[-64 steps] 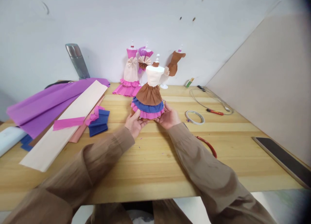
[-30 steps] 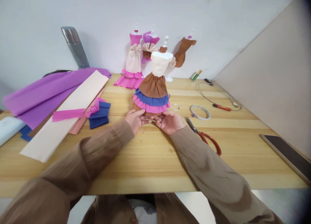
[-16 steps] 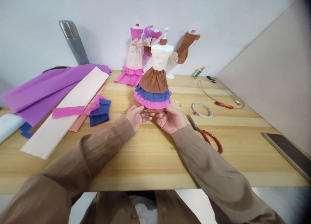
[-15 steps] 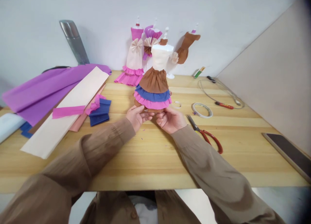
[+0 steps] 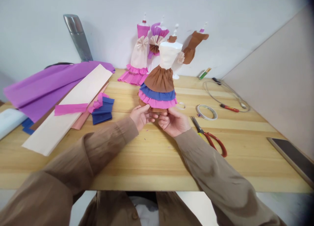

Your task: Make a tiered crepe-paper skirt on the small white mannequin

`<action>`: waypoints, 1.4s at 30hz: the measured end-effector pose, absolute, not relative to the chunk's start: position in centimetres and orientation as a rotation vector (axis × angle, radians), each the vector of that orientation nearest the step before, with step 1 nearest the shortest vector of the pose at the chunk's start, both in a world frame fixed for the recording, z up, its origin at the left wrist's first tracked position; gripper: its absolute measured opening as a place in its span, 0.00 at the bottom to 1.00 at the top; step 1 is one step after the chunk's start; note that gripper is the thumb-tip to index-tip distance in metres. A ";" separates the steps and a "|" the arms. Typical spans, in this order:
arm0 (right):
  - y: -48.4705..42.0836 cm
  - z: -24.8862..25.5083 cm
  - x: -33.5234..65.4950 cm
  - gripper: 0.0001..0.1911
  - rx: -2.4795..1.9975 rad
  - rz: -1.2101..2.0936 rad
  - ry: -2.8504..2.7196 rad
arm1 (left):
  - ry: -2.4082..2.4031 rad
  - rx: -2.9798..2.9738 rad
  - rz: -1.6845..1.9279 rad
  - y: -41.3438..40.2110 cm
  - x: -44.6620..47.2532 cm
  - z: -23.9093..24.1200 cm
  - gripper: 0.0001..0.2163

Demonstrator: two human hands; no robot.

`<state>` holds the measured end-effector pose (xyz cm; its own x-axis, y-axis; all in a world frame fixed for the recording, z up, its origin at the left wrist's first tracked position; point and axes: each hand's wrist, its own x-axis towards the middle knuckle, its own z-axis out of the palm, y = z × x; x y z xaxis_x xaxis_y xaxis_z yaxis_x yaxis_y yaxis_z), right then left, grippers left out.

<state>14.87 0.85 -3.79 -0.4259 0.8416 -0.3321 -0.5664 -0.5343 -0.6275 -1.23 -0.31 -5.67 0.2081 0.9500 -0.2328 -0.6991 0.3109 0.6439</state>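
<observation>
A small dress form wears a paper dress [image 5: 160, 80] with a cream bodice and ruffled tiers of brown, blue and pink, above a lowest brown layer. It leans to the right. My left hand [image 5: 143, 117] pinches the left part of the bottom brown hem between thumb and fingers. On the right part of that same hem, my right hand [image 5: 174, 122] is closed, its thumb on the edge and its fingers curled below. The skirt hides the stand's base.
Behind stand other dressed forms, one in a pink and cream dress [image 5: 139, 57] and one in brown [image 5: 192, 47]. Scissors [image 5: 208, 137], a tape roll [image 5: 206, 112], a corded red-handled tool [image 5: 229, 108] and a phone-like slab [image 5: 291, 159] lie right. Crepe paper [image 5: 66, 111] lies left.
The view has shifted slightly. The dressed form tips a little further to the right, while both hands keep their hold on the hem.
</observation>
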 end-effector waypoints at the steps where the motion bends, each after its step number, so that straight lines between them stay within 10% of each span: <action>1: 0.8 -3.8 14.9 0.08 -0.800 2.040 -0.533 | 0.658 0.462 1.178 -0.3 -1.3 -5.6 0.06; 33: -0.7 -3.5 13.7 0.13 -1.277 1.881 -1.360 | 0.842 0.489 1.259 0.0 -1.0 -5.0 0.11; 42: 4.4 3.5 17.4 0.11 -0.943 0.445 -1.562 | 0.900 0.409 1.321 -0.2 -0.3 -4.1 0.11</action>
<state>17.44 4.41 3.46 0.0259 0.7699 0.6376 0.3179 0.5984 -0.7354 -0.33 -0.21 -4.10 -0.0131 0.9441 -0.3295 -0.6523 0.2417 0.7184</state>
